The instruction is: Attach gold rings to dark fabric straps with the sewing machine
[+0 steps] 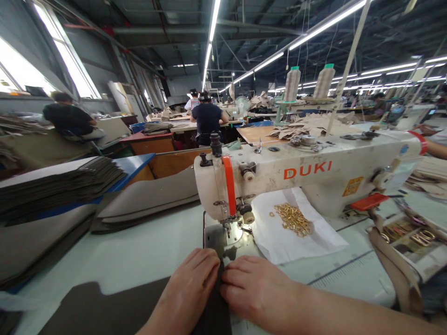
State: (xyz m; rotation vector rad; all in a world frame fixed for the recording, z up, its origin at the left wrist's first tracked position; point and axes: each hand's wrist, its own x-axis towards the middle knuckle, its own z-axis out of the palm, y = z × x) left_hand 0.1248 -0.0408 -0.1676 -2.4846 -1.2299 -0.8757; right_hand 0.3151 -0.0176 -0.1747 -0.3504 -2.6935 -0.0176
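Observation:
A dark grey-brown fabric panel point(115, 304) lies on the table in front of the sewing machine point(258, 172). My left hand point(192, 284) rests on the panel with its fingers bent and pressed together at the panel's edge. Close beside it, my right hand point(253, 284) has its fingers closed on the same edge. Both sets of fingertips sit just short of the lit needle plate point(223, 235). Whatever lies between the fingertips is mostly hidden. To the right, small gold-coloured metal rings point(293, 218) are heaped on a white sheet point(324, 237).
Stacked fabric panels point(150, 200) lie at the left, with another pile point(59, 181) behind. A tray point(415, 237) of metal fittings and a hanging tan strap point(394, 260) are at the right. Thread cones point(292, 84) stand behind the machine. A person point(206, 116) sits further ahead.

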